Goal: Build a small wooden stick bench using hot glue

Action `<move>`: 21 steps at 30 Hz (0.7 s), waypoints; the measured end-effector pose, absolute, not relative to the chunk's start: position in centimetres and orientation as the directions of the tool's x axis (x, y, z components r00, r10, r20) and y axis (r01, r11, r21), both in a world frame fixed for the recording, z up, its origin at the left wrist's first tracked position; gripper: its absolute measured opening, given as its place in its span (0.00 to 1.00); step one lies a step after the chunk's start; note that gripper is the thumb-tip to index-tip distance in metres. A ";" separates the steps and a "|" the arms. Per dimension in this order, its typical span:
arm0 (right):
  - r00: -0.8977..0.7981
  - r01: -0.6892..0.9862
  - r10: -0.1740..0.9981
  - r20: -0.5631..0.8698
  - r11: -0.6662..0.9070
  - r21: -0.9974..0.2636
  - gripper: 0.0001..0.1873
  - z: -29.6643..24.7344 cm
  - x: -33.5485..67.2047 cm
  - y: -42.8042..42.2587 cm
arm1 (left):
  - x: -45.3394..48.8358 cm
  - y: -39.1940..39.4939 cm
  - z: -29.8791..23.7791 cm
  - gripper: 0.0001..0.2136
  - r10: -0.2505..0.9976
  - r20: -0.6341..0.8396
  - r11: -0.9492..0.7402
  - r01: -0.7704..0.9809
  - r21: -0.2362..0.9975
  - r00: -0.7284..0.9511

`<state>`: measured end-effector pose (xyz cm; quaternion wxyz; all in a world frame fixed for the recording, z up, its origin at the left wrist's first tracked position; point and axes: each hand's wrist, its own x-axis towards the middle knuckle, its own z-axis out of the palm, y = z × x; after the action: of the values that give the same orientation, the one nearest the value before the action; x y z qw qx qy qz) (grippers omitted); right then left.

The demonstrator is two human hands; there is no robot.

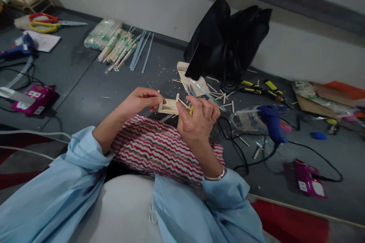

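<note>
A small frame of glued wooden sticks [170, 107] is held above the table's near edge, with short posts standing up from it. The thumb and fingers of my left hand [142, 100] pinch its left end. My right hand [198, 117] is curled at the frame's right end, its thumb against the sticks. Bits of yellow and orange show between the right fingers, part of a tool whose kind is mostly hidden. Under the hands lies a red-and-white striped cloth [159, 144]. Loose short sticks [222, 95] and a brown paper piece [182, 70] lie just beyond.
A black bag [228, 38] leans at the wall, a phone [199, 60] before it. Packed sticks [116, 47], grey strips [139, 51] and large scissors [54, 22] lie back left. Right: a blue glue gun [272, 121], cables, a purple box [309, 180], yellow-black cutters [256, 88].
</note>
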<state>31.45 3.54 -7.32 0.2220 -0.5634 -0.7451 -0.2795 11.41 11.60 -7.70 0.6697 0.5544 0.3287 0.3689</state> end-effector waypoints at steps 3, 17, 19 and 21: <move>-0.276 0.961 0.693 0.666 0.212 0.178 0.09 -7.3 31.4 3.6 | 11.5 11.6 -7.5 0.13 0.863 -0.038 0.121 -0.133 0.984 0.504; -0.264 0.963 0.711 0.652 0.226 0.143 0.10 -7.3 31.4 3.5 | 11.5 11.4 -7.9 0.12 0.854 -0.018 0.101 -0.132 0.986 0.519; -0.263 0.964 0.715 0.647 0.228 0.139 0.10 -7.4 31.5 3.5 | 11.5 11.4 -7.8 0.12 0.854 -0.015 0.096 -0.129 0.987 0.520; -0.263 0.964 0.713 0.650 0.226 0.142 0.10 -7.4 31.5 3.6 | 11.5 11.4 -7.8 0.12 0.853 -0.011 0.091 -0.127 0.988 0.522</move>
<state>31.50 3.56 -7.40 0.2328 -0.5607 -0.7476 -0.2695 11.53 11.40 -7.80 0.6650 0.5644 0.3215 0.3687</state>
